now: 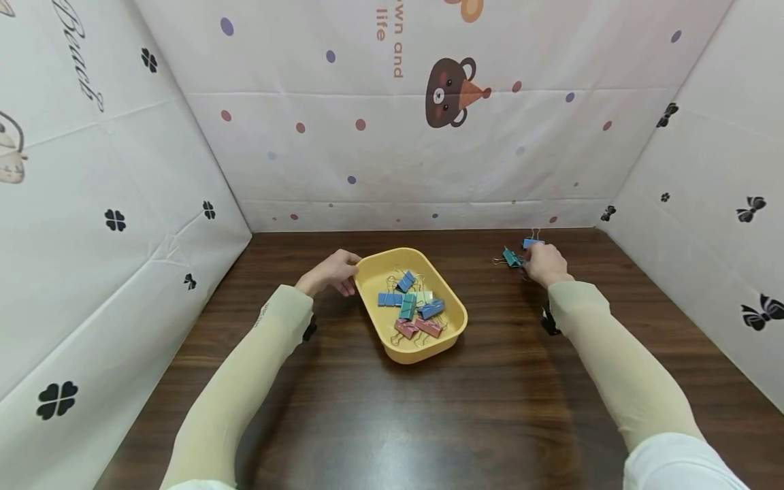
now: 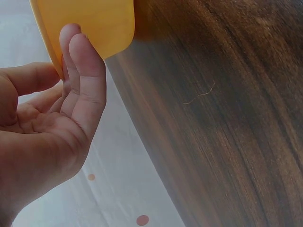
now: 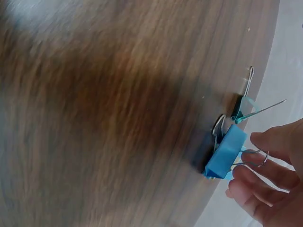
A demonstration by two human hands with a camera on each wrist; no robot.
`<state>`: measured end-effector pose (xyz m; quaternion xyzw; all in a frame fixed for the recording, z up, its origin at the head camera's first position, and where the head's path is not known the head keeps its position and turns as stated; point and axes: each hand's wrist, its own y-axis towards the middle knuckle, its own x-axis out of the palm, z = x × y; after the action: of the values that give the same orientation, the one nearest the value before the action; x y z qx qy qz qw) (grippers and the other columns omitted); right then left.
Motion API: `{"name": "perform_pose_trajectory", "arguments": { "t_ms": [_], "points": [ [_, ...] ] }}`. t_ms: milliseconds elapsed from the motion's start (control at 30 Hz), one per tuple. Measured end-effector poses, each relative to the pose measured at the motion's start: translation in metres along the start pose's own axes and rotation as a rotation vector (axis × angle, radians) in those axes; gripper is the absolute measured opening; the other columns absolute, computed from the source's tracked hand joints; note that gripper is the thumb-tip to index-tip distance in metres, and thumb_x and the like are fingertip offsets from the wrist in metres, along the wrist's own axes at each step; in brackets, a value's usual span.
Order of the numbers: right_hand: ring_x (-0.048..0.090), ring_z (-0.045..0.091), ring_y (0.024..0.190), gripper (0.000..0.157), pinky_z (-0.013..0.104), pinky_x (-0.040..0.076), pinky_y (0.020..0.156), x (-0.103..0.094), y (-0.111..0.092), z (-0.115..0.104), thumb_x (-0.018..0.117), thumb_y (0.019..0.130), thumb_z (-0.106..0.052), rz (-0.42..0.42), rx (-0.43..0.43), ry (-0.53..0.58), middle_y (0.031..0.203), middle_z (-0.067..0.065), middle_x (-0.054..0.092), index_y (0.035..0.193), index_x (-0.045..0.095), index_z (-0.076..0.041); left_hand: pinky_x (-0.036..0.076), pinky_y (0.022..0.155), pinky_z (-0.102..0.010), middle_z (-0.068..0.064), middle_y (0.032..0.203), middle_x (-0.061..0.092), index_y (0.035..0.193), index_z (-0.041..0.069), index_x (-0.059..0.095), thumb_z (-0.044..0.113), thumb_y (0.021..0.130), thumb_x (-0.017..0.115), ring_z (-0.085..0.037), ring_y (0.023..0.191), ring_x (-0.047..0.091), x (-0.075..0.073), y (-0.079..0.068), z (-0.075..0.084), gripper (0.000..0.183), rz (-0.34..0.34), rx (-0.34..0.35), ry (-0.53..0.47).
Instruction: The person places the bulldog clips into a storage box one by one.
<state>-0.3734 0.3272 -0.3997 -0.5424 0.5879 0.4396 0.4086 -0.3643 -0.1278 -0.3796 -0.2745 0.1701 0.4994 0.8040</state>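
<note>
My left hand [image 1: 333, 272] holds the left rim of a yellow tray [image 1: 451, 337], thumb on one side and fingers on the other, as the left wrist view shows. Blue, teal, pink and pale green binder clips lie inside the tray. At the back right, my right hand [image 1: 547, 264] pinches the wire handle of a blue binder clip [image 3: 225, 153]; the head view mostly hides this clip. Just left of that hand lies a teal binder clip [image 1: 511, 258]. Another blue binder clip [image 1: 531, 243] sits beyond the fingers, its handles pointing toward the wall.
The dark wooden table [image 1: 367, 422] carries everything. A white patterned sheet [image 1: 392, 150] rises behind it, with similar white sheets along the left [image 1: 122, 286] and right [image 1: 692, 231] sides.
</note>
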Motion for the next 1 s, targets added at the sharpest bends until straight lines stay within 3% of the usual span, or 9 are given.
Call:
{"name": "perform_pose_trajectory", "arguments": {
  "t_ms": [267, 467, 600, 833, 1000],
  "points": [
    [0.061, 0.046, 0.087, 0.023, 0.056, 0.051, 0.071, -0.002, -0.003, 0.008, 0.049, 0.091, -0.001, 0.073, -0.046, -0.033, 0.101, 0.03, 0.064, 0.103, 0.068, 0.006, 0.058, 0.055, -0.032, -0.01, 0.075, 0.063, 0.139, 0.001, 0.048, 0.005, 0.096, 0.04, -0.016, 0.053, 0.062, 0.0, 0.0, 0.001, 0.043, 0.0, -0.003, 0.002],
    [0.058, 0.051, 0.098, 0.035, 0.059, 0.05, 0.078, -0.006, -0.002, 0.01, 0.04, 0.093, 0.002, 0.072, -0.034, -0.003, 0.116, 0.034, 0.059, 0.117, 0.064, 0.006, 0.059, 0.057, -0.033, -0.011, 0.077, 0.064, 0.139, 0.0, 0.047, 0.005, 0.097, 0.04, -0.016, 0.053, 0.062, -0.001, -0.001, 0.002, 0.043, -0.003, -0.003, 0.006],
    [0.059, 0.05, 0.094, 0.034, 0.056, 0.052, 0.074, -0.009, -0.003, 0.011, 0.041, 0.095, -0.002, 0.071, -0.032, -0.001, 0.116, 0.034, 0.059, 0.12, 0.062, 0.006, 0.059, 0.056, -0.032, -0.011, 0.077, 0.065, 0.14, -0.002, 0.046, 0.005, 0.096, 0.039, -0.016, 0.053, 0.063, 0.0, -0.002, 0.003, 0.045, -0.007, 0.002, 0.009],
    [0.06, 0.043, 0.081, 0.029, 0.048, 0.049, 0.066, -0.014, -0.004, 0.011, 0.047, 0.094, -0.004, 0.118, -0.065, 0.053, 0.105, 0.032, 0.063, 0.11, 0.067, 0.008, 0.058, 0.056, -0.032, -0.012, 0.076, 0.064, 0.139, -0.001, 0.047, 0.005, 0.096, 0.039, -0.016, 0.053, 0.063, 0.0, -0.001, 0.002, 0.044, -0.008, 0.002, 0.012],
    [0.057, 0.036, 0.078, 0.026, 0.044, 0.046, 0.067, -0.018, -0.008, 0.006, 0.051, 0.093, -0.007, 0.131, -0.068, 0.129, 0.096, 0.028, 0.066, 0.102, 0.07, 0.008, 0.058, 0.056, -0.032, -0.012, 0.077, 0.064, 0.139, -0.001, 0.048, 0.005, 0.096, 0.04, -0.017, 0.053, 0.063, -0.001, 0.0, 0.0, 0.043, -0.001, 0.0, 0.019]
  ]
}}
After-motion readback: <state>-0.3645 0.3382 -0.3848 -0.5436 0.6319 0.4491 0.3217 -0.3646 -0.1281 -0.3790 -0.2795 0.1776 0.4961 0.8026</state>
